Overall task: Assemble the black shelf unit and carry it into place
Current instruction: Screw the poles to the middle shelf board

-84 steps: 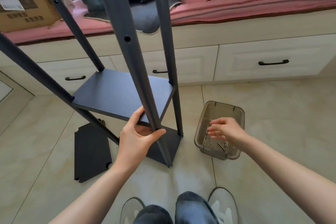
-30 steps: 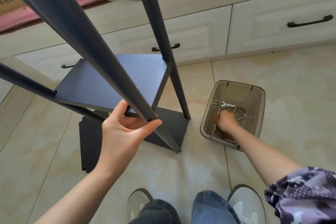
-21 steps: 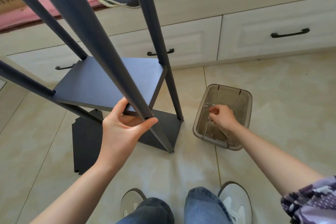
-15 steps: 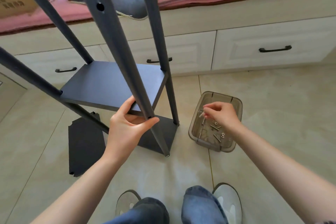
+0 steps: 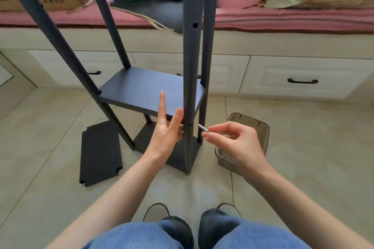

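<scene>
1. One loose black board (image 5: 100, 153) lies flat on the floor (image 5: 303, 147), at the far left, just beside the shelf unit.
2. Four dark posts stand up on the black shelf unit (image 5: 141, 91), which sits on the floor in front of the white drawers (image 5: 303, 79). One shelf board is fixed partway up the posts and another is down near the floor.
3. The left hand (image 5: 165, 133) is just left of the front post (image 5: 191, 66). Its fingers (image 5: 162, 103) are straight and spread, and they point up past the shelf edge. It holds nothing. I cannot tell if it touches the post.
4. The right hand (image 5: 232, 143) is just right of that post. Its thumb and first finger pinch a small silver screw (image 5: 203, 128). The screw tip points at the post, near a small hole low on it.
5. A clear brown box (image 5: 261, 129) sits on the floor behind the right hand. The hand hides most of it.
6. Two knees in blue jeans (image 5: 232, 232) show at the bottom.
</scene>
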`<action>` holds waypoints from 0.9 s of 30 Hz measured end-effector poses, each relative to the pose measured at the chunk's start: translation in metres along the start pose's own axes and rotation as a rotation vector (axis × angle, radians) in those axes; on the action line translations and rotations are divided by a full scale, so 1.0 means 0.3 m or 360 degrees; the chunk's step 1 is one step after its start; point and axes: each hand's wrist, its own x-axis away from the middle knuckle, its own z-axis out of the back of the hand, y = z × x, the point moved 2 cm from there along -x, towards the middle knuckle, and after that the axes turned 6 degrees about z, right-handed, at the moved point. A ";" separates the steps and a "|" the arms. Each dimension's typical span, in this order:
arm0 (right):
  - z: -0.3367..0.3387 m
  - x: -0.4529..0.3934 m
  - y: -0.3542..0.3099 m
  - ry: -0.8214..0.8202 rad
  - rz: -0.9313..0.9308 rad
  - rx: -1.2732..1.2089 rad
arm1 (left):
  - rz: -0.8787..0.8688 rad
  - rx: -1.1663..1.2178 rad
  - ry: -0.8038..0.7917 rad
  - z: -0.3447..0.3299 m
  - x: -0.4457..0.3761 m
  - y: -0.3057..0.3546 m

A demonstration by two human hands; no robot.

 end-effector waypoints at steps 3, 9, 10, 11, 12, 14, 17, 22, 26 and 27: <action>-0.036 -0.002 -0.003 -0.0025 -0.0017 -0.0045 | 0.0010 0.0367 0.0227 0.030 -0.002 0.001; -0.073 0.005 0.036 0.0016 -0.0038 -0.0078 | 0.0195 0.1417 0.0687 0.098 -0.042 0.004; -0.076 0.005 0.041 0.0035 -0.0034 -0.0093 | 0.0282 0.1529 0.0639 0.091 -0.052 0.012; -0.078 0.003 0.044 0.0046 -0.0030 -0.0117 | 0.0352 0.1579 0.0558 0.077 -0.062 0.024; -0.080 0.003 0.046 0.0049 -0.0026 -0.0139 | 0.0405 0.1574 0.0477 0.059 -0.071 0.034; -0.083 0.000 0.048 0.0051 -0.0012 -0.0150 | 0.0473 0.1506 0.0388 0.030 -0.086 0.040; -0.085 0.000 0.051 0.0052 0.0004 -0.0138 | 0.0501 0.1515 0.0370 0.014 -0.102 0.038; -0.093 0.006 0.054 0.0073 0.0008 -0.0172 | 0.0521 0.1535 0.0261 0.022 -0.104 0.041; -0.102 0.010 0.052 0.0098 0.0064 -0.0129 | 0.0498 0.1517 0.0260 0.025 -0.104 0.037; -0.101 0.011 0.052 0.0099 0.0075 -0.0121 | 0.0495 0.1512 0.0256 0.028 -0.105 0.034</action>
